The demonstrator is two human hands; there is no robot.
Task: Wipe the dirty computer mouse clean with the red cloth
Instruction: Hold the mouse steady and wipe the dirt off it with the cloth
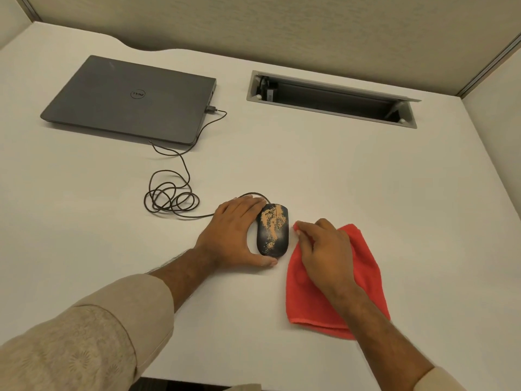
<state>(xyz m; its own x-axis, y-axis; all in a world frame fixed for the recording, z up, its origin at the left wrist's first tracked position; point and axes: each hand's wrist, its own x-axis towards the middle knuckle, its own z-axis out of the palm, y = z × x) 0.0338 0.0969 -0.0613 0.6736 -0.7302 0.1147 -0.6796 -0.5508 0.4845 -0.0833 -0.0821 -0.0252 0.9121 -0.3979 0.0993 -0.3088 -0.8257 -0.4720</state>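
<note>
A black computer mouse (273,230) lies on the white desk, its top streaked with orange-brown dust. My left hand (232,235) cups the mouse from its left side, fingers along the far edge and thumb at the near end. Just right of the mouse lies the red cloth (363,280), spread flat on the desk. My right hand (324,249) rests on top of the cloth, its fingertips pinching the cloth's corner nearest the mouse.
The mouse's dark cable (169,198) coils left of the mouse and runs to a shut grey laptop (127,100) at the back left. An open cable tray slot (332,98) is sunk into the desk at the back right. Partition walls (282,24) enclose the desk.
</note>
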